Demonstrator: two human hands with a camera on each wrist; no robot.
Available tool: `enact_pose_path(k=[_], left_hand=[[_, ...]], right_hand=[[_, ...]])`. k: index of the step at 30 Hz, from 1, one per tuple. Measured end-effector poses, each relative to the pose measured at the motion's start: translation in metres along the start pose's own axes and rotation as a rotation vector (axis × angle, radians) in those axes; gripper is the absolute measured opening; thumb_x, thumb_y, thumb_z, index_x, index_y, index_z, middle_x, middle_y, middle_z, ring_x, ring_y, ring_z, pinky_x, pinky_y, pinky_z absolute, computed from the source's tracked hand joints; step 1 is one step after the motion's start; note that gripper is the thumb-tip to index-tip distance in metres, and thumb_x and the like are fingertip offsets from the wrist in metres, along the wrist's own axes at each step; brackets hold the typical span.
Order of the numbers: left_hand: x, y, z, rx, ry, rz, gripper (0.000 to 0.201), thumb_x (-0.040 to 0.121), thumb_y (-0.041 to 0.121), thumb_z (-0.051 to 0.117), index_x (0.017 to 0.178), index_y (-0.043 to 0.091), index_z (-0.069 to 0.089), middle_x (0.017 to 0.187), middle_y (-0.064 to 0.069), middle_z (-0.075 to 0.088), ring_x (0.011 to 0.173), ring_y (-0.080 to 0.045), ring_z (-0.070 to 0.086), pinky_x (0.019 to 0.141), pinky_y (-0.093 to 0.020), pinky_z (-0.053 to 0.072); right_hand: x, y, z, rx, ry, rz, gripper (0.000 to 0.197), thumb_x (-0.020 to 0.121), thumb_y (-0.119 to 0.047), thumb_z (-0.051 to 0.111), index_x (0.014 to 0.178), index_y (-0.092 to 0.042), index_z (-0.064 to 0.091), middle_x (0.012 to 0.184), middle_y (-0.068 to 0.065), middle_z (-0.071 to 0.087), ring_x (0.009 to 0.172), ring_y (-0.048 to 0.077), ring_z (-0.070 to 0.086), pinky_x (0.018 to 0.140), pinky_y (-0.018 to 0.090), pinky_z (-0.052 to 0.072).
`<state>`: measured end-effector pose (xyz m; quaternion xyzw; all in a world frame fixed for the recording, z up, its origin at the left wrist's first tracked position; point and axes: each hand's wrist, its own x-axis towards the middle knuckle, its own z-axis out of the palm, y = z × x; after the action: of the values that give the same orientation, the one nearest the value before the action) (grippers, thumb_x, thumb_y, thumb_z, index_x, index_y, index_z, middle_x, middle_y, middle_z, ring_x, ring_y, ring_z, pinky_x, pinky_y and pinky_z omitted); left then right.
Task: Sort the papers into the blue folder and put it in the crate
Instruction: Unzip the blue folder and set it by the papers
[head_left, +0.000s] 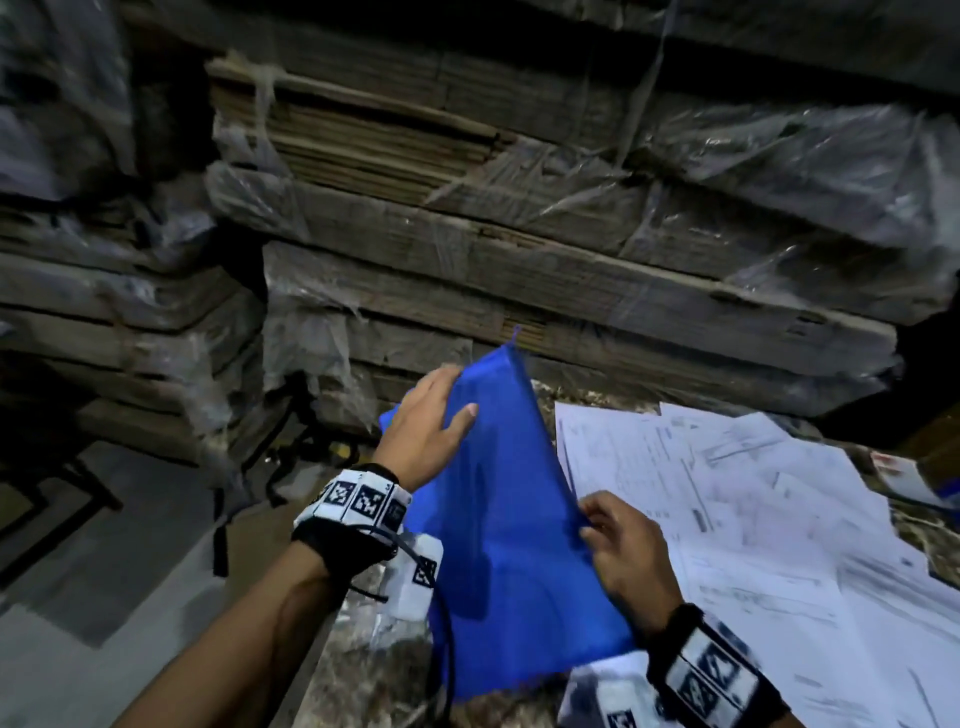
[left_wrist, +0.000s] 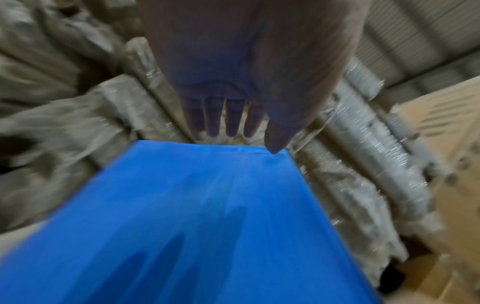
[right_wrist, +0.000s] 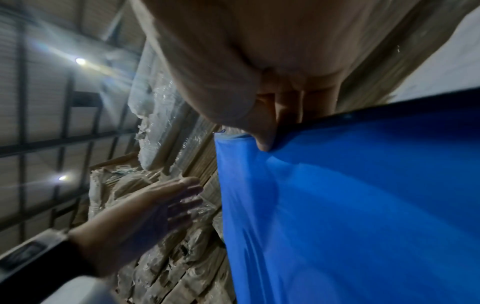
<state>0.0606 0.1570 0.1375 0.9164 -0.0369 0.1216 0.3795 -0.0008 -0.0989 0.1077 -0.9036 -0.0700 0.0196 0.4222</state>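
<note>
A blue folder (head_left: 498, 519) is held up, tilted, above the mottled surface (head_left: 358, 670). My left hand (head_left: 426, 421) lies at its upper left with straight fingers; the thumb rests on the blue face. In the left wrist view the thumb tip (left_wrist: 272, 148) touches the top edge of the folder (left_wrist: 194, 216). My right hand (head_left: 618, 540) pinches the folder's right edge between thumb and fingers, as the right wrist view shows (right_wrist: 265, 131). White printed papers (head_left: 727, 493) lie spread loose on the surface to the right. No crate is in view.
Stacks of flattened cardboard wrapped in plastic film (head_left: 519, 260) rise close behind the folder and to the left. A small box (head_left: 914, 478) sits at the far right edge. Grey floor (head_left: 104, 571) lies to the lower left.
</note>
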Motion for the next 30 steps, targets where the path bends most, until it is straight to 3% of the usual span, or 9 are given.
enact_pose_path(k=[3,6,9,12,19,24,27,30], left_hand=[[0.017,0.019,-0.010,-0.008,-0.009,0.054,0.055,0.093,0.031,0.048,0.139,0.003,0.039,0.144,-0.012,0.043,0.134,-0.022,0.038,0.111,-0.025,0.023],[0.025,0.031,-0.013,-0.082,-0.023,0.069,0.037,0.095,0.024,0.049,0.127,0.005,0.053,0.124,-0.013,0.058,0.117,-0.026,0.053,0.099,-0.031,0.038],[0.025,0.043,-0.010,-0.157,0.013,0.084,0.033,0.090,0.030,0.049,0.109,0.006,0.063,0.102,-0.011,0.063,0.096,-0.024,0.058,0.085,-0.034,0.042],[0.023,0.055,-0.008,-0.222,0.044,0.133,0.034,0.082,0.031,0.049,0.096,0.006,0.066,0.090,-0.010,0.064,0.085,-0.023,0.058,0.077,-0.034,0.042],[0.026,0.077,-0.011,-0.231,0.039,0.226,0.030,0.084,0.027,0.050,0.101,0.008,0.066,0.095,-0.006,0.066,0.089,-0.019,0.059,0.079,-0.028,0.043],[0.023,0.095,-0.014,-0.210,0.012,0.281,0.012,0.093,0.013,0.056,0.101,0.014,0.065,0.094,0.000,0.064,0.089,-0.013,0.057,0.077,-0.020,0.042],[0.021,0.105,-0.012,-0.191,-0.007,0.314,0.010,0.092,0.016,0.057,0.099,0.016,0.064,0.093,0.000,0.064,0.089,-0.013,0.058,0.078,-0.020,0.042],[0.017,0.112,-0.011,-0.172,-0.026,0.345,0.012,0.091,0.023,0.057,0.097,0.014,0.064,0.092,0.000,0.064,0.088,-0.015,0.059,0.079,-0.028,0.045]], right_hand=[[-0.011,0.001,-0.012,0.024,0.019,-0.033,0.033,0.080,0.005,0.054,0.081,-0.028,0.055,0.076,-0.009,0.065,0.075,0.015,0.064,0.073,0.045,0.052],[-0.018,0.002,-0.021,0.042,0.040,-0.048,0.037,0.083,0.006,0.054,0.084,-0.031,0.055,0.076,-0.012,0.066,0.074,0.011,0.065,0.072,0.042,0.053],[-0.022,0.007,-0.026,0.055,0.029,-0.030,0.036,0.084,0.006,0.054,0.083,-0.031,0.056,0.076,-0.010,0.066,0.076,0.013,0.066,0.073,0.044,0.053],[-0.023,0.011,-0.030,0.065,-0.008,-0.004,0.031,0.085,0.003,0.057,0.080,-0.027,0.058,0.079,-0.014,0.067,0.079,0.008,0.066,0.078,0.044,0.054],[-0.017,0.002,-0.045,0.138,-0.047,-0.001,0.011,0.090,-0.014,0.061,0.088,-0.023,0.065,0.087,-0.015,0.071,0.084,0.004,0.068,0.080,0.039,0.056],[0.010,-0.038,-0.067,0.200,0.019,-0.105,0.010,0.093,-0.019,0.060,0.095,-0.026,0.067,0.093,-0.013,0.071,0.087,-0.001,0.064,0.081,0.023,0.050],[0.030,-0.077,-0.083,0.309,0.040,-0.187,0.011,0.095,-0.016,0.056,0.102,-0.018,0.064,0.093,-0.013,0.065,0.075,-0.010,0.058,0.070,0.012,0.043],[0.044,-0.110,-0.097,0.451,-0.006,-0.176,0.011,0.097,-0.014,0.053,0.096,-0.011,0.063,0.070,-0.012,0.060,0.054,-0.008,0.052,0.051,0.007,0.037]])
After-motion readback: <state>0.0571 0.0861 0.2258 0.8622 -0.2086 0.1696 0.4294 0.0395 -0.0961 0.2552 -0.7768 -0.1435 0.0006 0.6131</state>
